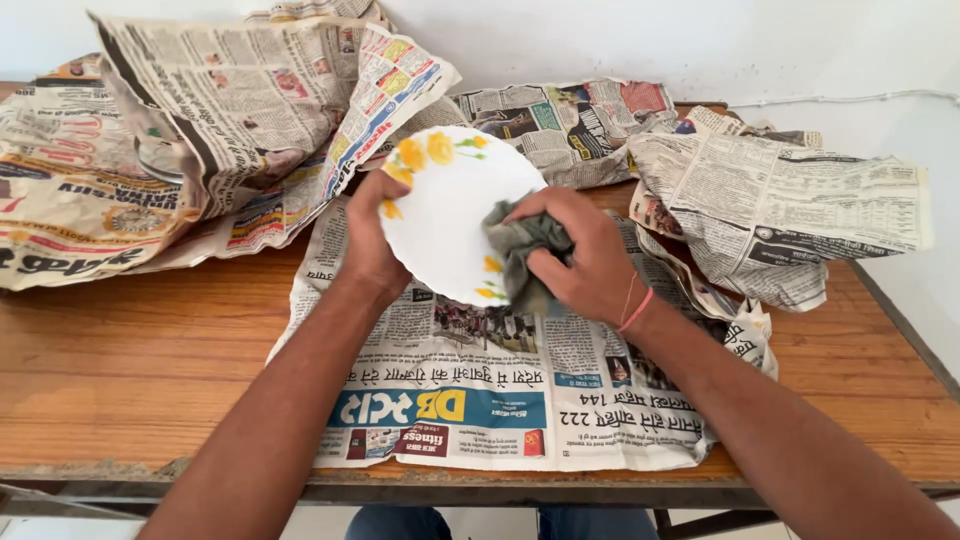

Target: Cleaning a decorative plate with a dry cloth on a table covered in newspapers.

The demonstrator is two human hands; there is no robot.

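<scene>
Two hands busy: left hand gripping plate rim (fragile, probably slick), right hand pressing cloth against it.

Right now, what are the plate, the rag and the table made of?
The plate looks like glazed ceramic, or maybe melamine: smooth, glossy white with printed yellow flowers. The rag is soft woven cloth, grey-green, bunched into folds under the right hand. The table looks like wood or wood veneer: orange-brown grain streaks, a worn, chipped front edge. The left hand holds the plate's rim.
</scene>
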